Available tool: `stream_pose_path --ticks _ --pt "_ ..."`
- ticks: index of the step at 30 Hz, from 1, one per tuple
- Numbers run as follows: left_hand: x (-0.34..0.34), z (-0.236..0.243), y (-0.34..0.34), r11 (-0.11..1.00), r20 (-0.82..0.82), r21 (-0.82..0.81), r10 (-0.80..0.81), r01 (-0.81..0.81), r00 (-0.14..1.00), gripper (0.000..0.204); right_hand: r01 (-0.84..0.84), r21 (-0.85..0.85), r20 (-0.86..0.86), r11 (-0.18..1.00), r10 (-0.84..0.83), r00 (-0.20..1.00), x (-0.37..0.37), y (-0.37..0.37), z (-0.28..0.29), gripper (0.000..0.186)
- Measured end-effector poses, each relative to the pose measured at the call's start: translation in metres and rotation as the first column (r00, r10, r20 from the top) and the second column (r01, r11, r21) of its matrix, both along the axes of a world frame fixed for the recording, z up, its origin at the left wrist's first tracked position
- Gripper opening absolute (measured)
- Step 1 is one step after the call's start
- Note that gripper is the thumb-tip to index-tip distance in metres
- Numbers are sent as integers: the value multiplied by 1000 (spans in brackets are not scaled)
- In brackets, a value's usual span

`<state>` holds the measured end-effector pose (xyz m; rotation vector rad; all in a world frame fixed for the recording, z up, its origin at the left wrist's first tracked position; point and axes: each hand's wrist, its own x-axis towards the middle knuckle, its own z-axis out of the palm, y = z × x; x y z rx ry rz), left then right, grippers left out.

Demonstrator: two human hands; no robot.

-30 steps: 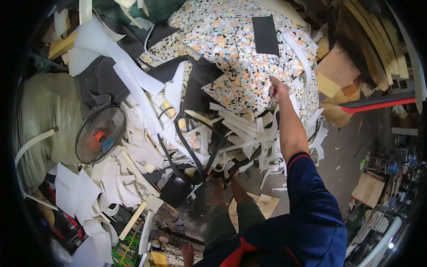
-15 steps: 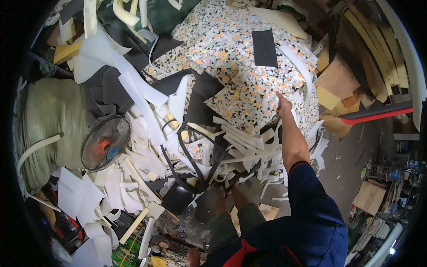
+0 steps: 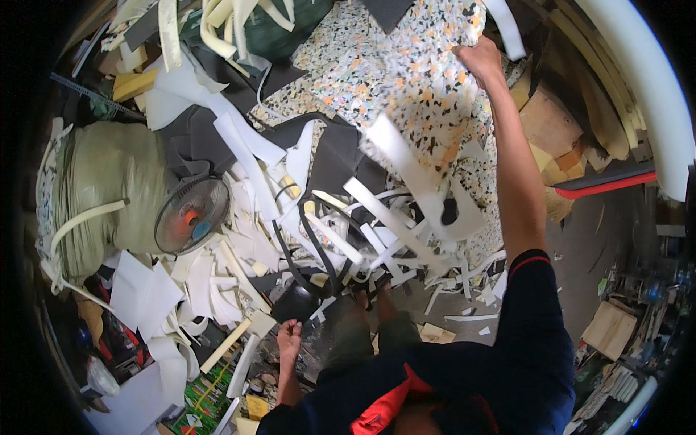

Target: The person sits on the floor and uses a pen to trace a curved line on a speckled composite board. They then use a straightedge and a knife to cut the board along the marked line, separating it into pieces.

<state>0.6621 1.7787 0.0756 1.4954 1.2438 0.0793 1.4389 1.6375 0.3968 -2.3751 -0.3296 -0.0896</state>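
Observation:
My right hand (image 3: 477, 58) grips the upper right edge of a speckled foam sheet (image 3: 413, 72), which is lifted and partly blurred. A dark foam piece (image 3: 384, 10) lies near its top edge, with a curved white strip (image 3: 507, 27) beside my hand. White foam strips (image 3: 391, 152) and dark foam (image 3: 341, 152) are heaped below and left of the sheet. My left hand (image 3: 288, 337) is low, its fingers curled, just below a black smooth object (image 3: 293, 303); whether anything is inside them I cannot make out.
A fan (image 3: 191, 217) stands among offcuts (image 3: 210, 290) beside a green-wrapped bundle (image 3: 109, 188) on the left. Yellow foam boards (image 3: 551, 123) and a red-and-black long-handled broom (image 3: 605, 185) are at right. My feet are on the littered floor (image 3: 580, 254), with cardboard (image 3: 609, 326) farther right.
My right hand has moved up and right to the sheet's edge, lifting it; white strips on it have shifted. My left hand has risen from the bottom edge toward the black object.

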Motion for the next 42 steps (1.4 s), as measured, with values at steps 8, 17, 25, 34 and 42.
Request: stream_pose_path --ticks 8,17,25,34,42 --pt "-25 -6 -42 986 -139 -38 -164 161 977 17 -77 -555 111 828 165 980 -60 11 18 60" --pt "119 75 10 841 -34 413 -368 348 929 64 -96 -647 313 756 378 871 -109 -24 1 62" --pt "361 244 101 235 43 965 -587 119 809 113 -163 -772 218 615 496 840 -195 -8 -12 40" --pt "340 220 193 436 162 808 -811 396 562 26 -162 -788 263 595 561 785 -292 -29 -79 22" --pt "311 260 228 137 -295 931 -265 339 918 107 -223 -689 286 690 541 791 -348 -28 -113 20"
